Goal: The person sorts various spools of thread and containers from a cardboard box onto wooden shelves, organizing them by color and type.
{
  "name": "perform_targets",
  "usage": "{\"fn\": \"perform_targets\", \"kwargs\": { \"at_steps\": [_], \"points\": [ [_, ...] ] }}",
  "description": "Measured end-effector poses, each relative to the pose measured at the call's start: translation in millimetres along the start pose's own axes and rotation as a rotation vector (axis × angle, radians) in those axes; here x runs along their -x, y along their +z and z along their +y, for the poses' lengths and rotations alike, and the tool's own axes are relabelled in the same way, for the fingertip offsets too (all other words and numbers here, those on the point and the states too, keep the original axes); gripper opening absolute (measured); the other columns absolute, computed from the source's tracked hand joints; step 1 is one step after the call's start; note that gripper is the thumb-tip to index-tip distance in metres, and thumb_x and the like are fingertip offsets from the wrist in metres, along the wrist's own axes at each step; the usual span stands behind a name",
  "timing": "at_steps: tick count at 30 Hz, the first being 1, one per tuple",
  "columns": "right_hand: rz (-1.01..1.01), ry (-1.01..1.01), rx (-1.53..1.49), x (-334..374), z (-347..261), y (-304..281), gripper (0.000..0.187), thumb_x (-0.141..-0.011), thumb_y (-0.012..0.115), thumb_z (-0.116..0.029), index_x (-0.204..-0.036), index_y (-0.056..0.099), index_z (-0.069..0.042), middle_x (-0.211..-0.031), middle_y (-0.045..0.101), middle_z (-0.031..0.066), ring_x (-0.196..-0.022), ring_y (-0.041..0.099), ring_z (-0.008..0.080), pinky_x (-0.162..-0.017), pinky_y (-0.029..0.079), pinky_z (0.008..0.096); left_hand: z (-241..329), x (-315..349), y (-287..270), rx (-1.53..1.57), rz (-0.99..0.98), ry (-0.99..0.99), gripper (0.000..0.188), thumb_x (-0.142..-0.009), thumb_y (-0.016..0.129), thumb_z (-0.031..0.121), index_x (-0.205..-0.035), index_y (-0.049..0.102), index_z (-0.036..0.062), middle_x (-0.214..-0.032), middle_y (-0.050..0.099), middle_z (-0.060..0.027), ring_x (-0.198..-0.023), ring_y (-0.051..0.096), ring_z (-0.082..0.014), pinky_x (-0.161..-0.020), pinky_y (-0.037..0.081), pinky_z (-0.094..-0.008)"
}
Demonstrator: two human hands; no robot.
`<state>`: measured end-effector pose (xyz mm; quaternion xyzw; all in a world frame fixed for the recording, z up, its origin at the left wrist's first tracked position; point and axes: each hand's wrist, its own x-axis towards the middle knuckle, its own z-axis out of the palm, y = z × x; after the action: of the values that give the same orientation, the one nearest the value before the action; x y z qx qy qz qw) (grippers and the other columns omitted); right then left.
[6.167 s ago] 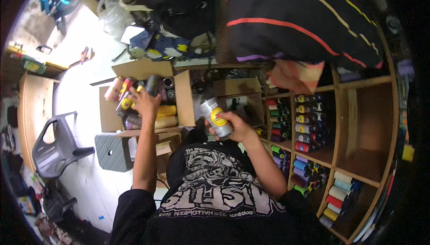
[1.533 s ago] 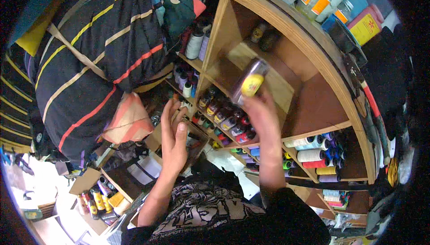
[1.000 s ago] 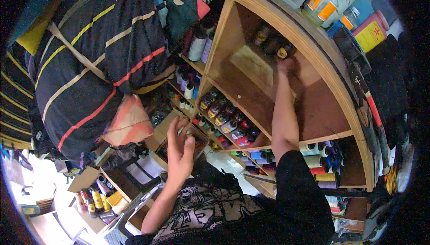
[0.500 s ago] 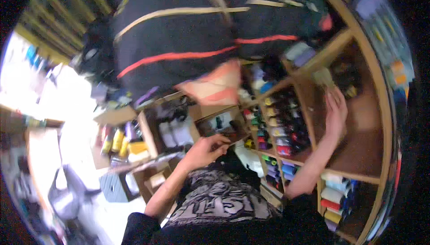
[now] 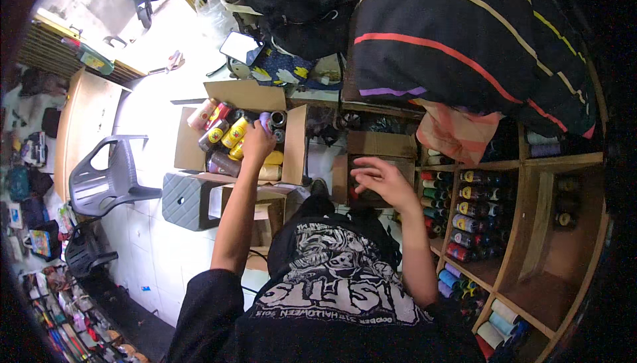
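My left hand [image 5: 259,141] reaches into an open cardboard box [image 5: 189,154] on the left. It is over the cylindrical spools, beside a yellow spool [image 5: 235,133] and a purple one [image 5: 265,120]. Its fingertips are partly hidden, so whether they grip a spool does not show. More spools in yellow, red, pink and brown lie in the same box. My right hand [image 5: 385,182] hovers with fingers apart and nothing in them, above a second, brown cardboard box [image 5: 378,144] by the shelf.
A wooden shelf [image 5: 511,217] on the right holds rows of spools in its compartments. Dark striped cloth [image 5: 451,24] covers a bulky heap at the top. A grey stool [image 5: 186,200] and grey plastic chair [image 5: 106,170] stand left. A black backpack [image 5: 292,4] lies at the back.
The view has swung left. My right hand has left the shelf compartment and come back toward the middle. My left hand has moved from the middle box into the box of spools.
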<state>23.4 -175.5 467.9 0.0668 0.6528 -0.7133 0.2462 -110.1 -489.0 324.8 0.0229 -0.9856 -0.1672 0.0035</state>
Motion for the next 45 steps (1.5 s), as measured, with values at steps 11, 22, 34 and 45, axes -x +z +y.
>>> {"fn": "perform_targets", "kwargs": {
  "at_steps": [11, 22, 34, 45],
  "points": [
    [0.177, 0.127, -0.149, 12, 27, -2, 0.037, -0.088, 0.057, -0.019, -0.119, 0.049, -0.001, -0.102, 0.061, 0.0129, -0.077, 0.061, 0.0147, -0.072, 0.051, 0.0288, -37, -18, -13, 0.433, -0.293, -0.384, 0.047, -0.083, 0.047, 0.041, -0.096, 0.057, -0.0025, -0.079, 0.061, -0.0149, -0.077, 0.06, -0.0265, -0.064, 0.046, -0.0398],
    [-0.012, 0.027, -0.265, -39, 0, 50, 0.051, -0.081, 0.067, -0.022, -0.12, 0.046, 0.003, -0.103, 0.059, 0.0089, -0.092, 0.057, 0.0157, -0.072, 0.051, 0.0278, 100, 85, -127, 1.232, -0.853, -0.091, 0.061, -0.074, 0.061, 0.011, -0.13, 0.037, 0.0049, -0.12, 0.05, -0.0104, -0.108, 0.05, -0.0187, -0.089, 0.042, -0.0315],
    [0.214, 0.11, -0.248, 2, 18, 22, 0.038, -0.077, 0.069, -0.019, -0.107, 0.055, 0.0, -0.098, 0.059, 0.0064, -0.09, 0.056, 0.0137, -0.081, 0.044, 0.0279, 3, -55, 26, 0.162, -0.198, 0.379, 0.055, -0.065, 0.063, 0.005, -0.116, 0.044, 0.0034, -0.112, 0.047, -0.023, -0.095, 0.051, -0.0443, -0.081, 0.047, -0.0462],
    [0.415, 0.092, -0.37, 32, 43, 2, 0.038, -0.075, 0.071, -0.021, -0.104, 0.056, -0.002, -0.099, 0.06, 0.0057, -0.091, 0.055, 0.014, -0.083, 0.042, 0.0287, 3, -50, 7, 0.209, 0.091, 0.295, 0.04, -0.067, 0.061, 0.01, -0.104, 0.048, -0.0008, -0.099, 0.05, -0.0261, -0.091, 0.051, -0.0428, -0.075, 0.045, -0.047]
  ]
}}
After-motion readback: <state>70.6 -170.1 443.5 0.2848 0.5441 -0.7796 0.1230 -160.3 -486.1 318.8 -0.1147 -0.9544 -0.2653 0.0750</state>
